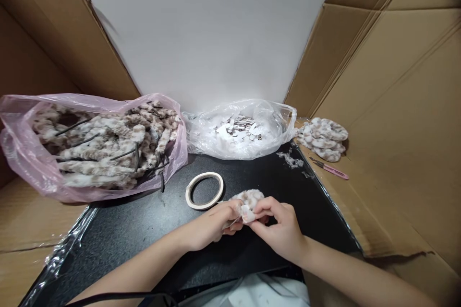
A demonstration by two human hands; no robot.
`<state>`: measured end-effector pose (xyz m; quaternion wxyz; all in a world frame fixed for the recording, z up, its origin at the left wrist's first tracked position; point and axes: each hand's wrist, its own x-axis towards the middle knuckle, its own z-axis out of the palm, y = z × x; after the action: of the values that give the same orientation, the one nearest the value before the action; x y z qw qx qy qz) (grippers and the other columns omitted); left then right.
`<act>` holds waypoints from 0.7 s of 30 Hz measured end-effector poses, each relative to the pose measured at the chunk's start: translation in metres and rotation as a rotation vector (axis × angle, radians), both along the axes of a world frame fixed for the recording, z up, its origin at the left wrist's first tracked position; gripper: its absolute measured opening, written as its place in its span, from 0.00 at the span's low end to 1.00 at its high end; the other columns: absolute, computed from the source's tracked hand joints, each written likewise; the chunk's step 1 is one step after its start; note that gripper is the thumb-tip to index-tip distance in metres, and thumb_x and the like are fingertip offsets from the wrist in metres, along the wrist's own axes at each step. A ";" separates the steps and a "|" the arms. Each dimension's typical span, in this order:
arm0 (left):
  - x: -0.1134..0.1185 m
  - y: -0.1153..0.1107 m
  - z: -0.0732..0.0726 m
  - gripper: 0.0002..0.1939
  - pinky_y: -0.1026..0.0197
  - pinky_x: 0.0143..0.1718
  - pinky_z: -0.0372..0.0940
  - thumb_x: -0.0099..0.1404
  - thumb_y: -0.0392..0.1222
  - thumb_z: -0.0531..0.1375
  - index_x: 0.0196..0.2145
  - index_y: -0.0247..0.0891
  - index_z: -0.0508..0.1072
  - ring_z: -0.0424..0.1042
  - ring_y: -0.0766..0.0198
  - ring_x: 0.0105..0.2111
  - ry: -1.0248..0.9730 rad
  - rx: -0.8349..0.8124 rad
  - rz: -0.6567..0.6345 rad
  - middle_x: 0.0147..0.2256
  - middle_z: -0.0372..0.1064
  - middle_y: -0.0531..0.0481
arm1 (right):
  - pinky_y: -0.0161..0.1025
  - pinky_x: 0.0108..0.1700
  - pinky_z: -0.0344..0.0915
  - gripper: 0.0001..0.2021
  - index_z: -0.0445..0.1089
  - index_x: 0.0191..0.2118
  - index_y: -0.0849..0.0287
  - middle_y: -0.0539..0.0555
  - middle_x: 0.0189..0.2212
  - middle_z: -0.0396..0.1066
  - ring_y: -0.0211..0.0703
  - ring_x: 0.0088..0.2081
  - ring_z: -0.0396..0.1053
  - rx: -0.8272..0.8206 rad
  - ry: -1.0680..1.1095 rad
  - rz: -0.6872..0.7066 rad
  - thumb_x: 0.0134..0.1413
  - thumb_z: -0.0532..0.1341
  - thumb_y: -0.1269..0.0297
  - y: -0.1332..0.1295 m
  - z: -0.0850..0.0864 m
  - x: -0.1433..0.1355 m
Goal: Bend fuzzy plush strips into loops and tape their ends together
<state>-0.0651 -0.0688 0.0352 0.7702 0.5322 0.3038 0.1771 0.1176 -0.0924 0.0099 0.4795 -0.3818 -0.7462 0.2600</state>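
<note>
Both hands meet over the black table, near its front edge. My left hand (219, 220) is closed round a fluffy white-and-brown piece (252, 196), part of which sticks out behind the fingers. A small white strip (247, 214) lies on the piece between the hands. My right hand (283, 230) pinches at this strip with thumb and forefinger. Just behind my left hand a roll of cream tape (189, 195) lies flat. The fingers hide much of the fluffy piece.
A pink bag (29, 172) of fluffy strips and dark cords is at the left. Behind the tape sits a clear bag (205, 141) with white scraps. Fluffy pieces (322, 139) and a pink-handled cutter (334, 171) lie at the right. Cardboard walls (403, 81) flank the table (144, 230).
</note>
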 end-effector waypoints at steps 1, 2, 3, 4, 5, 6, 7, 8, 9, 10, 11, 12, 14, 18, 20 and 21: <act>0.000 0.000 -0.002 0.14 0.66 0.25 0.47 0.65 0.50 0.49 0.28 0.38 0.55 0.45 0.70 0.23 -0.001 0.012 0.002 0.24 0.47 0.57 | 0.27 0.24 0.64 0.11 0.63 0.32 0.55 0.45 0.22 0.73 0.33 0.21 0.70 0.032 -0.022 0.002 0.47 0.63 0.76 0.001 -0.001 0.000; -0.001 0.000 -0.003 0.15 0.66 0.25 0.48 0.65 0.52 0.49 0.28 0.38 0.56 0.45 0.69 0.24 0.008 0.038 0.007 0.24 0.46 0.57 | 0.28 0.24 0.64 0.11 0.63 0.32 0.55 0.45 0.21 0.73 0.33 0.20 0.69 0.067 -0.046 0.002 0.47 0.63 0.76 0.001 -0.002 0.000; -0.001 0.000 -0.003 0.16 0.66 0.25 0.48 0.66 0.53 0.49 0.28 0.38 0.56 0.46 0.69 0.24 0.024 0.079 0.013 0.24 0.47 0.57 | 0.28 0.23 0.64 0.10 0.63 0.32 0.55 0.45 0.21 0.73 0.33 0.20 0.69 0.105 -0.067 0.003 0.48 0.63 0.76 0.002 -0.004 0.000; -0.002 0.000 -0.003 0.17 0.66 0.27 0.50 0.67 0.53 0.49 0.28 0.38 0.57 0.48 0.69 0.24 0.046 0.138 0.020 0.25 0.48 0.56 | 0.29 0.23 0.64 0.09 0.64 0.32 0.55 0.45 0.21 0.73 0.33 0.19 0.68 0.140 -0.086 0.010 0.48 0.64 0.75 0.002 -0.005 0.001; -0.003 0.001 -0.002 0.17 0.65 0.28 0.52 0.68 0.52 0.48 0.28 0.37 0.59 0.50 0.69 0.26 0.072 0.212 0.027 0.26 0.51 0.55 | 0.29 0.24 0.64 0.09 0.64 0.32 0.55 0.45 0.22 0.73 0.33 0.19 0.68 0.166 -0.107 0.029 0.49 0.64 0.74 0.001 -0.005 0.001; -0.004 0.001 0.000 0.16 0.65 0.31 0.54 0.69 0.50 0.47 0.29 0.36 0.62 0.54 0.68 0.27 0.101 0.296 0.033 0.27 0.55 0.54 | 0.30 0.25 0.64 0.08 0.65 0.32 0.55 0.46 0.23 0.74 0.32 0.19 0.68 0.182 -0.129 0.057 0.49 0.65 0.73 0.001 -0.005 0.003; -0.005 0.002 0.002 0.17 0.64 0.33 0.56 0.70 0.48 0.46 0.30 0.36 0.64 0.57 0.67 0.30 0.132 0.386 0.038 0.29 0.59 0.52 | 0.30 0.26 0.64 0.08 0.65 0.33 0.55 0.46 0.24 0.75 0.32 0.19 0.68 0.187 -0.149 0.090 0.49 0.65 0.72 0.001 -0.004 0.005; -0.006 0.002 0.004 0.17 0.63 0.36 0.57 0.70 0.47 0.45 0.31 0.36 0.66 0.59 0.65 0.32 0.167 0.472 0.042 0.31 0.61 0.51 | 0.31 0.27 0.65 0.09 0.66 0.35 0.55 0.46 0.25 0.75 0.33 0.19 0.68 0.184 -0.161 0.123 0.49 0.66 0.71 0.001 -0.001 0.008; -0.007 0.003 0.006 0.17 0.62 0.37 0.58 0.71 0.46 0.45 0.32 0.36 0.67 0.60 0.64 0.33 0.207 0.554 0.044 0.32 0.63 0.50 | 0.32 0.28 0.66 0.10 0.66 0.36 0.55 0.47 0.26 0.75 0.33 0.20 0.69 0.180 -0.161 0.145 0.48 0.66 0.70 0.001 0.003 0.012; -0.008 0.004 0.007 0.16 0.62 0.38 0.58 0.71 0.45 0.45 0.33 0.36 0.67 0.61 0.64 0.34 0.250 0.634 0.044 0.33 0.65 0.50 | 0.33 0.30 0.66 0.10 0.66 0.37 0.55 0.48 0.27 0.75 0.35 0.22 0.69 0.176 -0.146 0.149 0.48 0.66 0.70 0.003 0.009 0.016; -0.008 0.004 0.008 0.15 0.62 0.38 0.58 0.71 0.44 0.45 0.33 0.36 0.67 0.63 0.63 0.34 0.290 0.719 0.045 0.33 0.65 0.50 | 0.35 0.32 0.67 0.11 0.66 0.39 0.55 0.49 0.28 0.75 0.36 0.25 0.70 0.172 -0.118 0.138 0.48 0.65 0.70 0.005 0.016 0.020; -0.008 0.005 0.008 0.14 0.61 0.38 0.59 0.70 0.42 0.46 0.34 0.36 0.67 0.64 0.62 0.35 0.325 0.808 0.042 0.34 0.66 0.49 | 0.37 0.35 0.68 0.11 0.66 0.40 0.55 0.51 0.30 0.75 0.39 0.29 0.71 0.164 -0.086 0.114 0.50 0.63 0.71 0.009 0.023 0.024; -0.007 0.004 0.006 0.09 0.61 0.39 0.59 0.69 0.39 0.48 0.35 0.37 0.67 0.65 0.61 0.38 0.389 1.003 0.028 0.37 0.67 0.48 | 0.42 0.43 0.67 0.10 0.67 0.41 0.56 0.55 0.35 0.74 0.44 0.40 0.71 0.123 -0.078 0.094 0.52 0.59 0.72 0.019 0.037 0.028; -0.003 0.002 -0.003 0.04 0.60 0.37 0.57 0.66 0.36 0.53 0.35 0.38 0.67 0.66 0.61 0.36 0.565 1.399 -0.004 0.35 0.67 0.48 | 0.45 0.50 0.62 0.08 0.69 0.37 0.58 0.54 0.35 0.74 0.44 0.41 0.70 -0.138 -0.309 0.296 0.60 0.53 0.67 0.042 0.046 0.023; -0.002 0.001 -0.007 0.02 0.59 0.35 0.56 0.64 0.36 0.54 0.34 0.38 0.67 0.65 0.60 0.34 0.644 1.553 -0.010 0.34 0.68 0.49 | 0.39 0.41 0.65 0.12 0.68 0.30 0.59 0.51 0.27 0.72 0.40 0.31 0.69 -0.376 -0.387 0.346 0.62 0.52 0.62 0.050 0.041 0.019; -0.001 0.001 -0.009 0.02 0.59 0.34 0.55 0.64 0.36 0.54 0.34 0.38 0.66 0.65 0.60 0.33 0.673 1.612 -0.011 0.33 0.68 0.49 | 0.36 0.35 0.65 0.15 0.66 0.28 0.60 0.50 0.24 0.70 0.38 0.27 0.68 -0.515 -0.392 0.349 0.62 0.51 0.60 0.053 0.037 0.017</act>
<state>-0.0665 -0.0675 0.0267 0.0294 0.9403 0.2945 0.1679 0.1347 -0.0397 0.0470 0.1640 -0.3994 -0.7879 0.4390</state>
